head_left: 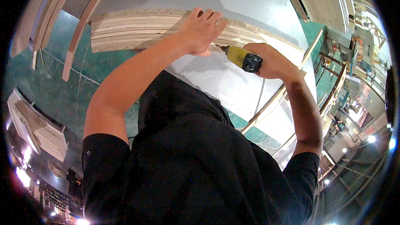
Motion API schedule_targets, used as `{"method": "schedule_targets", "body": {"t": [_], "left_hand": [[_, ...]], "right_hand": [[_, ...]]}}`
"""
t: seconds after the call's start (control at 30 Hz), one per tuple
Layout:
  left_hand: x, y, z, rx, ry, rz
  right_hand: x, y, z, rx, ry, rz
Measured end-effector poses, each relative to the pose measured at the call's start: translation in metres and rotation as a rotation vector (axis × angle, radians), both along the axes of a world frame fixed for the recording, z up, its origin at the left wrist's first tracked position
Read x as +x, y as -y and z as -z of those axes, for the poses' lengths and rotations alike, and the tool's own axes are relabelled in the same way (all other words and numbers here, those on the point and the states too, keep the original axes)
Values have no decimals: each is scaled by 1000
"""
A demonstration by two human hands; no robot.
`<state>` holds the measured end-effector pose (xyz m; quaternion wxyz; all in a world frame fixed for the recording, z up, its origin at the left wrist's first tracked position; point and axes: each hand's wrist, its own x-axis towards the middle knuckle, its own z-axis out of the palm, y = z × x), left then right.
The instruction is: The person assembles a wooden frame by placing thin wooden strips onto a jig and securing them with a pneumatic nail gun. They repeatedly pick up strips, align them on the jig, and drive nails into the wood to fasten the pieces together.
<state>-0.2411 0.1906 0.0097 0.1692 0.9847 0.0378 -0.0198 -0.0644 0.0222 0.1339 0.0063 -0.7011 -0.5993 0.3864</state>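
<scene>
Left hand (202, 33) is resting spread across wooden board (133, 30) — seemingly bracing it; right hand (271, 61) is clasping drill (237, 56), aiming toward ten o'clock.

Workshop clutter around the rim, fisheye-bent.
Green floor (37, 77) at 9 o'clock, pale lines across it; cream panels (52, 137) on it, between 8 and 9. Wooden boards (52, 10), long, side by side, at 10. Pale panel stack (318, 0) between 1 and 2. Round ceiling lamp (371, 139), lit, between 3 and 4; bright light (23, 177) at 8, details blurred.
</scene>
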Motion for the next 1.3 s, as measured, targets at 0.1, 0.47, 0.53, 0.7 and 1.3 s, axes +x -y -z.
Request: {"method": "schedule_targets", "body": {"t": [0.1, 0.47, 0.53, 0.7, 1.3], "left_hand": [[2, -1, 0, 19, 3, 10], [2, -5, 0, -51, 23, 41], [1, -5, -1, -19, 89, 24], [2, -6, -3, -40, -18, 57], [1, -7, -5, -57, -7, 55]], "right_hand": [[5, -19, -13, -203, 19, 72], [34, -52, -6, -55, -8, 121], [35, -55, -5, -98, -13, 130], [29, -63, -12, -222, 81, 156], [35, -58, -5, -138, 68, 90]]}}
